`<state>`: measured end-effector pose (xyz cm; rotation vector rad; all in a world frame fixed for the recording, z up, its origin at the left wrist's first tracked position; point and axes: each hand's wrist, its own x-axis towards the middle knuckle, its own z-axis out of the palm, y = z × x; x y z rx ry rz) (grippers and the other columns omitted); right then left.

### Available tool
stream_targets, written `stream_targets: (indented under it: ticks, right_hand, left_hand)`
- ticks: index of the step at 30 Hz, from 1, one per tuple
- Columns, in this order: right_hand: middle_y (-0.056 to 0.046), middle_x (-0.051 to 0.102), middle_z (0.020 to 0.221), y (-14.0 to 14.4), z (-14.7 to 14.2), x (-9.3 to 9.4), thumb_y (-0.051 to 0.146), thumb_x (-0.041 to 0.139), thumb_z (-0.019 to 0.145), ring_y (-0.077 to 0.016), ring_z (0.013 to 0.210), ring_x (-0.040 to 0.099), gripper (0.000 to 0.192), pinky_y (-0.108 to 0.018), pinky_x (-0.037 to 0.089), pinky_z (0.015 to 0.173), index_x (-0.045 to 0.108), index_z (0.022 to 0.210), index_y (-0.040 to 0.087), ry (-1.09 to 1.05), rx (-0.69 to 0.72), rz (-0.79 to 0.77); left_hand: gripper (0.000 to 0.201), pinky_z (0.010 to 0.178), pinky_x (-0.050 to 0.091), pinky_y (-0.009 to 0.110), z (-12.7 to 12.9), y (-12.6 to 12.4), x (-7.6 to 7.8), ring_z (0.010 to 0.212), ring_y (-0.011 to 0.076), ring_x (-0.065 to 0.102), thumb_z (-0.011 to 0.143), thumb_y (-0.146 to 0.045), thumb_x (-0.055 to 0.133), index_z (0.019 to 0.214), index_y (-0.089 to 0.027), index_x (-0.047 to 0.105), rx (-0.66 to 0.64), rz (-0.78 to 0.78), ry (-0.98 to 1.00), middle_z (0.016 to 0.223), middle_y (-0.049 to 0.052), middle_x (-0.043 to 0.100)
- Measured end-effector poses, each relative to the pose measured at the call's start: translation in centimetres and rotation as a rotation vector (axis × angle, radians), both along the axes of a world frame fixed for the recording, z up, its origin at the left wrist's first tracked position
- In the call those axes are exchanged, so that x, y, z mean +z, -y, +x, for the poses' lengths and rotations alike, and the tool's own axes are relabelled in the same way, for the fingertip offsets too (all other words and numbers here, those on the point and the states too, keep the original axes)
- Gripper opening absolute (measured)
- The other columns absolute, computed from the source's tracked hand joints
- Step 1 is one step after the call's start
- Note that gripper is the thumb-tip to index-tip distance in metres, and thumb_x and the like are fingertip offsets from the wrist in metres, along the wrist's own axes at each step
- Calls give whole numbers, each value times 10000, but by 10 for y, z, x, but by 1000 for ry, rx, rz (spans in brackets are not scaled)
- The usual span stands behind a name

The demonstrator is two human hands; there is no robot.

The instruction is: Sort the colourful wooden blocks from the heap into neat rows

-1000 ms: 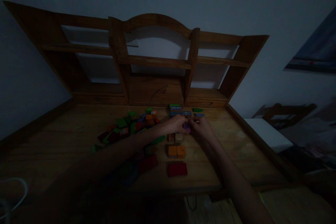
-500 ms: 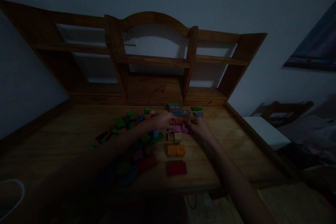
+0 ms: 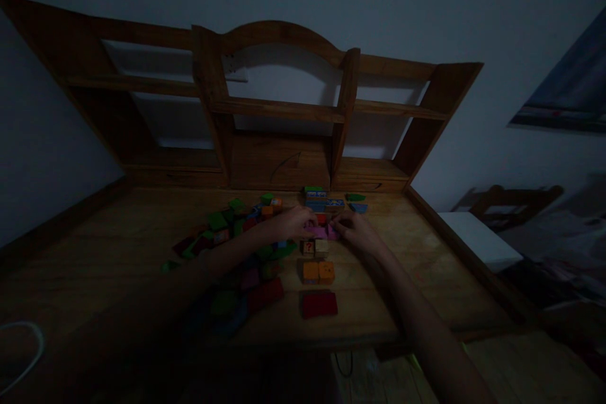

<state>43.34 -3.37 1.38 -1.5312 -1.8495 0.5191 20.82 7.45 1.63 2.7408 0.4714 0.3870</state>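
Observation:
The room is dim. My left hand and my right hand meet over the middle of a wooden desk, fingertips pinching pink blocks lying between them. Just in front of the hands sit two small tan cubes, one with a question mark. Nearer me lie two orange cubes and a flat red block. Beyond the hands stand blue and green blocks.
A scattered heap of green, red and orange blocks spreads to the left under my left forearm. A wooden shelf unit rises at the desk's back. A white cable lies at the left; a white surface stands at the right.
Both hands have come slightly nearer me, from the blue blocks at the back down to the pink blocks. My left hand has drawn a little to the left, uncovering the pink pieces.

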Motion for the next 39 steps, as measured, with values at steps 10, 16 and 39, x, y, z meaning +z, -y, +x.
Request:
stream_targets:
  ticks: [10, 16, 39]
  right_hand:
    - [-58, 774, 903, -1, -1, -2, 236, 586, 936, -198, 816, 697, 206, -290, 487, 758, 780, 882, 189, 33, -5, 39]
    - [-70, 765, 964, 1, -3, 3, 345, 580, 957, -230, 884, 683, 235, -313, 474, 775, 764, 910, 206, 50, -161, 166]
    - [-83, 780, 903, 6, -12, 3, 459, 517, 990, -247, 799, 707, 377, -321, 476, 698, 778, 891, 205, 17, -259, 152]
  left_hand:
    - [261, 708, 483, 236, 1, 6, 0, 806, 182, 692, 852, -344, 777, 981, -117, 767, 24, -30, -2, 939, 92, 752]
    - [257, 749, 486, 232, -11, -3, 31, 862, 186, 705, 879, -387, 742, 975, -153, 789, 74, -12, 82, 951, 81, 757]
    - [397, 670, 491, 264, -188, -94, -12, 850, 244, 679, 687, -480, 705, 928, -165, 731, 627, -323, 95, 977, 106, 754]
